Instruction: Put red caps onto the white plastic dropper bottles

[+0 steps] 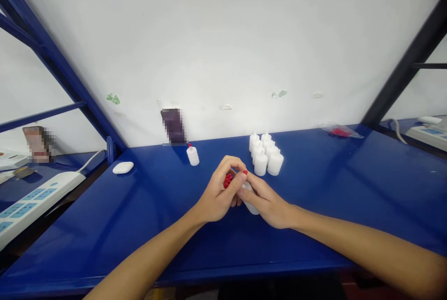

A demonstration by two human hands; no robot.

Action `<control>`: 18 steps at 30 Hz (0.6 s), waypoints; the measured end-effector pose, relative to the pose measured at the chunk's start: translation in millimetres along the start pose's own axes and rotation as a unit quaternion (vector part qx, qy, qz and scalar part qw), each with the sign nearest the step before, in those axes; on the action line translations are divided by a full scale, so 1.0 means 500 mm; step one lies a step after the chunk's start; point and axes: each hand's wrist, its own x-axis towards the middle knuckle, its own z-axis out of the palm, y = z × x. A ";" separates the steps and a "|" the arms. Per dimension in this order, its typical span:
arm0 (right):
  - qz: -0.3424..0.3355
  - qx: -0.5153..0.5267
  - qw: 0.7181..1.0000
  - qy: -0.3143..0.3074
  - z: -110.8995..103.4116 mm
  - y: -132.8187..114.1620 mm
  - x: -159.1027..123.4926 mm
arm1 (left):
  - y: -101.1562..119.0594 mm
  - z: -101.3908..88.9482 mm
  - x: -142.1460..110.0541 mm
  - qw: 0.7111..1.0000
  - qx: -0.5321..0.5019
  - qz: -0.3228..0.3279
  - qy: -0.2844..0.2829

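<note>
My right hand (275, 207) is wrapped round a small white plastic bottle (252, 204), which tilts above the table. At the bottle's top, a red cap (245, 172) is pinched between the thumb and forefinger of my left hand (216, 197). Several more red caps (228, 180) lie cupped in the left palm. Whether the pinched cap sits on the bottle's neck is hidden by the fingers. Just beyond my hands, several white bottles (274, 163) without red caps stand upright in two rows. One white bottle (193, 156) with a red cap stands apart, farther left.
A blue table (324, 188) meets a white wall. A clear bag of red caps (341, 131) lies at the back right, and a white rounded case (123, 168) at the left. A blurred dark phone-like object (173, 125) leans on the wall. A power strip (38, 202) sits far left.
</note>
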 end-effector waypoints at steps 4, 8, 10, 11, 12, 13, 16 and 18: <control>0.011 0.060 0.998 0.016 0.002 0.012 0.002 | -0.003 0.017 -0.002 0.995 -0.090 -0.035 -0.018; -0.001 0.110 0.994 0.010 -0.005 0.023 0.002 | 0.001 0.022 -0.002 0.992 -0.113 -0.048 -0.018; -0.008 0.132 0.991 0.012 -0.009 0.027 0.001 | 0.001 0.026 -0.005 0.992 -0.108 -0.054 -0.030; -0.010 0.140 0.990 0.016 -0.011 0.029 0.001 | 0.000 0.029 -0.006 0.993 -0.103 -0.055 -0.034; -0.010 0.146 0.989 0.021 -0.012 0.029 0.001 | -0.001 0.030 -0.007 0.993 -0.098 -0.055 -0.034; -0.005 0.152 0.988 0.025 -0.013 0.029 0.002 | -0.003 0.031 -0.007 0.994 -0.091 -0.053 -0.030; 0.023 0.159 0.987 0.030 -0.014 0.026 0.007 | -0.010 0.030 -0.008 0.997 -0.060 -0.045 -0.020; 0.037 0.151 0.987 0.029 -0.015 0.027 0.012 | -0.013 0.027 -0.010 0.998 -0.040 -0.036 -0.023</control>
